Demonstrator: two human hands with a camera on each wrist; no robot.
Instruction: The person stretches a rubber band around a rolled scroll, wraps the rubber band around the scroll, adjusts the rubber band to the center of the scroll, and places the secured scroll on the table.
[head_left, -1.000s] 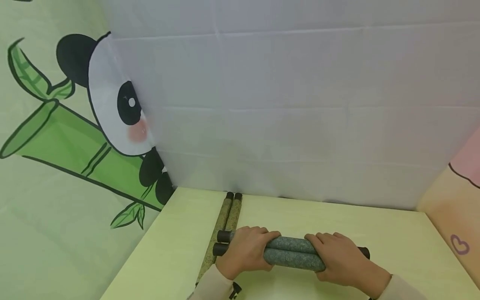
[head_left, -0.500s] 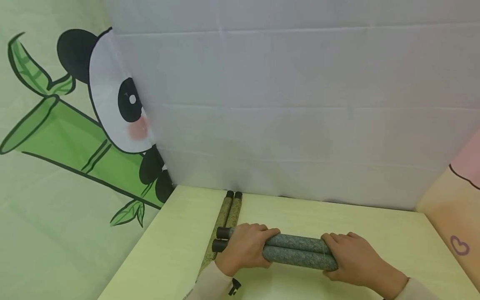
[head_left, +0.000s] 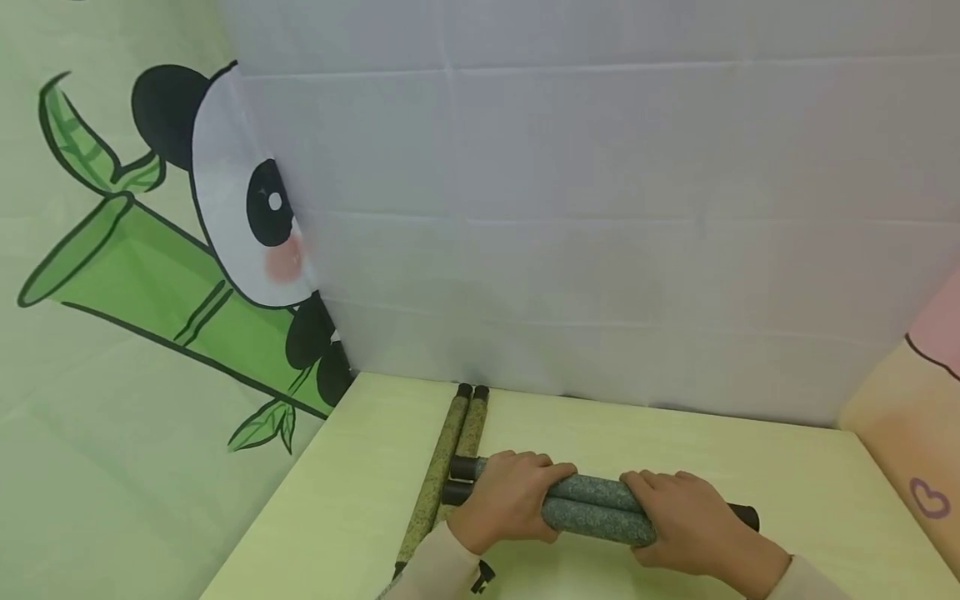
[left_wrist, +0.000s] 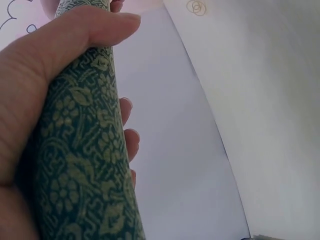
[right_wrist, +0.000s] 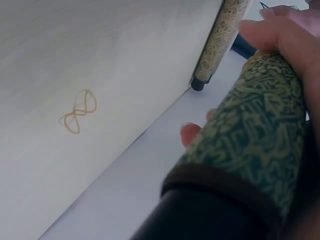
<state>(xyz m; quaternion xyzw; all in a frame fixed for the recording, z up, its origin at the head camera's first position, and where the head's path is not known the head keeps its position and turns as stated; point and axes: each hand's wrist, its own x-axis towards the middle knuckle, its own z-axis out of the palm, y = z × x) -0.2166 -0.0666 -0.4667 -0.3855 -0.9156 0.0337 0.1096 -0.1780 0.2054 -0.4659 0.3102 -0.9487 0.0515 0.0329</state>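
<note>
Two green rolled scrolls (head_left: 596,521) with black end caps lie side by side, held crosswise above the table. My left hand (head_left: 513,500) grips them near their left ends, thumb over the top. Near the right ends, my right hand (head_left: 678,521) is curled round the same pair; a black cap sticks out beyond it. In the left wrist view, the green scroll (left_wrist: 85,150) shows a pale floral pattern, with fingertips reaching round its far side. The right wrist view shows the patterned scroll (right_wrist: 240,125) and its dark end under the right thumb.
Two yellowish scrolls (head_left: 438,475) with black caps lie together on the pale yellow table (head_left: 300,500), left of and partly behind my left hand. A white cloth wall (head_left: 562,208) rises at the back. The left side wall (head_left: 90,417) has a panda and bamboo print.
My right hand slid rightward along the green scrolls, then back left, so the right black cap shows again. The left hand keeps its grip. The view has shifted slightly.
</note>
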